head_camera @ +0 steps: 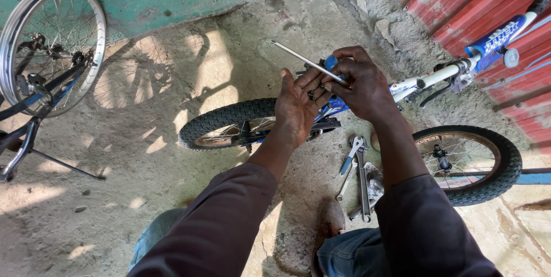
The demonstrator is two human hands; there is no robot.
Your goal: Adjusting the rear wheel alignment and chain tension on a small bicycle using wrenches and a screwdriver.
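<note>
The right hand (359, 85) grips a screwdriver (307, 61); the left hand (298, 105) lies open, cupping small bits (310, 94). Tipped, they might roll onto the ground (172, 82).

Both arms wear long dark maroon-brown sleeves (224, 225) pushed above the wrists, over blue denim trousers (344, 254) and brown shoe (332, 219).

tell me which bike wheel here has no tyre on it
The silver spoked wheel at far left, by the green wall: bare rim. The blue bike's two wheels carry black knobbly tyres.
</note>
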